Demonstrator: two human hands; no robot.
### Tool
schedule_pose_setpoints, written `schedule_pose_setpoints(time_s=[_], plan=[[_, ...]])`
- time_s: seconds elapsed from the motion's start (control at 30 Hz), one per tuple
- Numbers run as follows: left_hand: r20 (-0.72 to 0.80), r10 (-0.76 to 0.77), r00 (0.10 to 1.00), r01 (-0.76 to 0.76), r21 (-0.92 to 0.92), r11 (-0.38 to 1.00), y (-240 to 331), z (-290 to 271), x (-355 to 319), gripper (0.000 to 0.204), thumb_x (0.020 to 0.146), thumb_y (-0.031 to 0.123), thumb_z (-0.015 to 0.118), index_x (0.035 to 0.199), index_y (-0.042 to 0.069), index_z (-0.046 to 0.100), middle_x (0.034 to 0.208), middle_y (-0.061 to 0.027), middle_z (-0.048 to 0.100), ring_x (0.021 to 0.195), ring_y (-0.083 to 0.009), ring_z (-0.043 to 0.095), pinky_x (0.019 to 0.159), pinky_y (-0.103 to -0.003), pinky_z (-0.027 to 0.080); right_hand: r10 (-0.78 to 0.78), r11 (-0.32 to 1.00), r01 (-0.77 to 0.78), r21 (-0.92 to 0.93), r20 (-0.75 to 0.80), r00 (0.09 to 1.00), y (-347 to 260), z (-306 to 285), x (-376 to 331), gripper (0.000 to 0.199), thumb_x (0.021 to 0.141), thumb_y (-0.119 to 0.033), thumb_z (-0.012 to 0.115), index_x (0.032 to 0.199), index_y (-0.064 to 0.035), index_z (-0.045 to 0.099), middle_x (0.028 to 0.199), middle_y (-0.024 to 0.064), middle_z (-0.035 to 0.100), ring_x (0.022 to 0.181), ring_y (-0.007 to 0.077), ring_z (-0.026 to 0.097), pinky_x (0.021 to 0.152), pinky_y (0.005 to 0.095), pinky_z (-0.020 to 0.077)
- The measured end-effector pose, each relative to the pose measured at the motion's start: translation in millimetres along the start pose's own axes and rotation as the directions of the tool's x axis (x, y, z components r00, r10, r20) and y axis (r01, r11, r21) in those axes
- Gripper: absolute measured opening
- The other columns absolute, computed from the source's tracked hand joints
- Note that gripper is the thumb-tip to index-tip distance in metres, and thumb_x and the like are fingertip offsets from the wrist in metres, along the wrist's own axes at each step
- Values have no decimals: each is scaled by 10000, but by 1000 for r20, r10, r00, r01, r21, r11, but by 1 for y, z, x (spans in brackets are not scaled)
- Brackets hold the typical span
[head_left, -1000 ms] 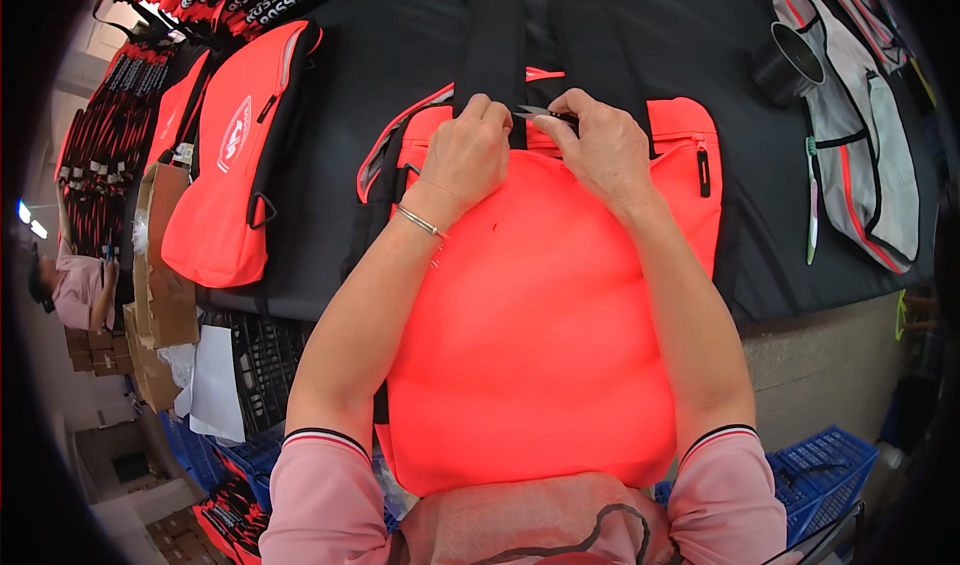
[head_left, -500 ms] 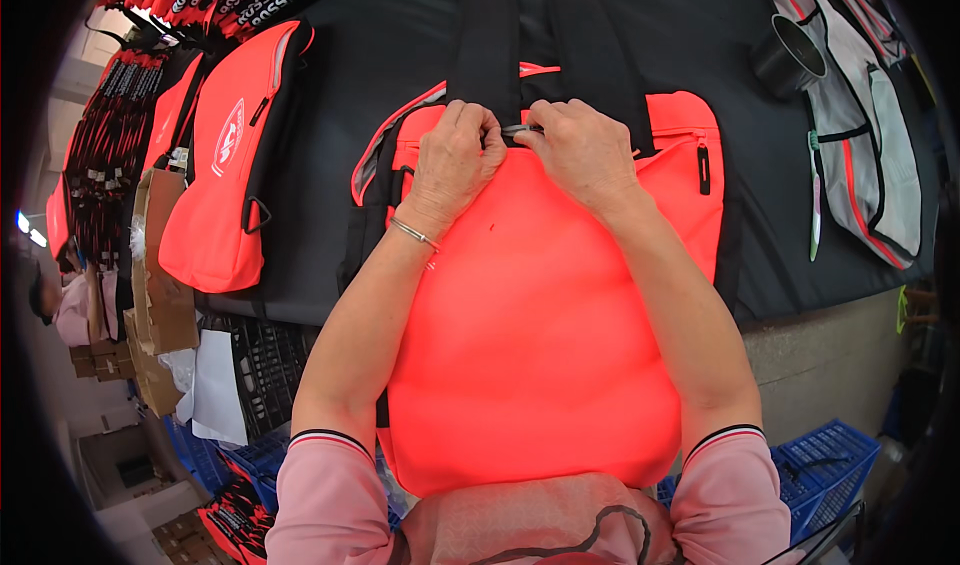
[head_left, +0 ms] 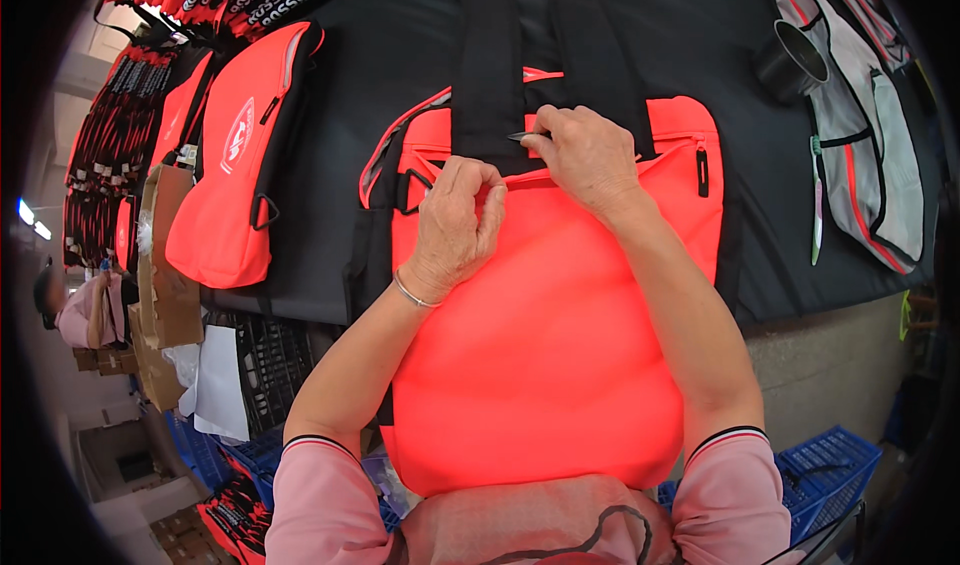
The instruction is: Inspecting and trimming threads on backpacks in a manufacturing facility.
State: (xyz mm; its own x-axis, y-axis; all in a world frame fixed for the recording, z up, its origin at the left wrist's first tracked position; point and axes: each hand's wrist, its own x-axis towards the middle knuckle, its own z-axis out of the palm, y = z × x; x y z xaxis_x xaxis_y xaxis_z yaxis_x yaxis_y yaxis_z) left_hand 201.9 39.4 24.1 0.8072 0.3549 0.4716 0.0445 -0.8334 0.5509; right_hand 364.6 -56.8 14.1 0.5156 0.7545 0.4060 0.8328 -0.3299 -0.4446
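Note:
A bright coral-red backpack [head_left: 540,345] with black straps lies flat in front of me, its lower end against my body. My left hand [head_left: 455,220] is closed in a pinch at the edge of the front pocket, near the left strap. Farther up, my right hand [head_left: 585,155] grips a small pointed metal tool [head_left: 517,136]. Only the dark tip of this tool shows past the fingers, over the black strap area; the rest is hidden. The pocket edge bows open a little between my hands.
On the black-covered table [head_left: 330,165], a red bag [head_left: 225,165] lies to the left beside stacked red-and-black bags [head_left: 115,145]. At right are a dark metal cup [head_left: 790,63], a toothbrush [head_left: 816,200] and a grey-white bag piece [head_left: 870,145]. Blue crates [head_left: 825,475] stand below.
My left hand has dropped down and toward me, away from the right hand. The right hand stays nearly in place, and the tool's tip now shows separately. The pocket edge gapes more.

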Motion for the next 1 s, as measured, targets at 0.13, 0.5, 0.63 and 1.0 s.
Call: schedule_pose_setpoints(time_s=[0.13,0.5,0.63,1.0], plan=[[16,48,999,-49,40,998,-2,-1,-6,121,835,-35,631,916,3,550,862,-122,564,764,-271,584,671,-332,479,35,997,-32,63,-38,999,-2,-4,-1,245,860,-319,713,832,-89,633,704,30,629,707,219,632,605,382,493],[137,20,990,-74,405,911,-9,-1,-9,563,859,234,680,1324,-33,507,1360,-240,511,1281,-390,466,1123,-497,317,334,814,-328,479,75,940,3,-14,11,311,906,-361,675,991,-62,685,839,74,722,742,244,685,675,364,503],[159,56,986,-108,341,934,-5,-6,-21,511,865,222,669,1284,-41,545,1297,-218,572,1220,-368,523,1114,-506,332,303,863,-326,387,121,945,-4,-10,12,303,887,-322,702,1032,-59,669,877,84,723,764,241,687,717,362,511],[111,53,992,-83,286,955,0,-3,-20,540,816,181,709,1277,-50,551,1246,-213,592,1215,-371,520,1113,-519,328,-84,958,65,281,56,995,-28,34,30,205,740,1,717,941,-36,712,847,84,632,769,287,660,655,397,527]])
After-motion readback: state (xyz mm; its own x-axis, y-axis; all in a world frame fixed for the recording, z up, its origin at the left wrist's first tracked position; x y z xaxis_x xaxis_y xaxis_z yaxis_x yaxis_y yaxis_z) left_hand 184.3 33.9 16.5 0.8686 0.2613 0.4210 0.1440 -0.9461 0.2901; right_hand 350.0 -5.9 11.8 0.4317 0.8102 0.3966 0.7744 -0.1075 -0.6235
